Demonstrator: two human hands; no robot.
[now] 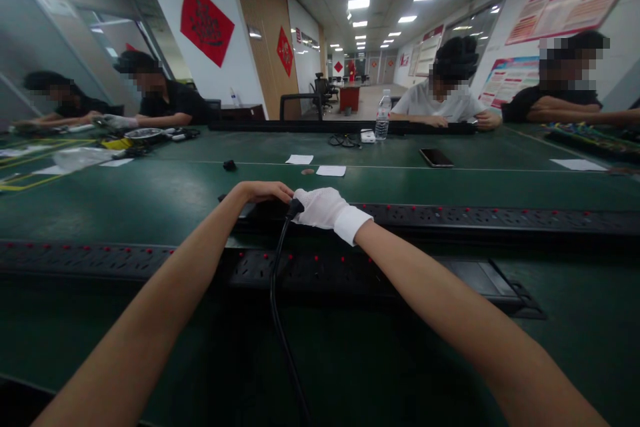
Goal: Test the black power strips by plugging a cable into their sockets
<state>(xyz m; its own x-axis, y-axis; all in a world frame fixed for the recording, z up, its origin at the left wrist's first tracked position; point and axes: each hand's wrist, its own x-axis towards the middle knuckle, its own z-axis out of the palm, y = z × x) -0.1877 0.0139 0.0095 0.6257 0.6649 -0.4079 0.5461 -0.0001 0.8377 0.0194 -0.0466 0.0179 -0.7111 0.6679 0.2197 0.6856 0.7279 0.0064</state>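
Observation:
My right hand (323, 208), in a white glove, is closed around a black plug (295, 207) at the left end of the far power strip (500, 219). A black cable (278, 293) runs from the plug down toward me, across the near power strip (310, 270). My bare left hand (264, 192) rests palm down on the same end of the far strip, fingers curled over it, touching the gloved hand. Both strips are long, black, and carry rows of small red switches.
The green table (165, 193) holds paper slips (331, 171), a phone (436, 158), a water bottle (383, 115), a white box (367, 136) and a small black object (229, 165). Other people sit along the far side and left, working.

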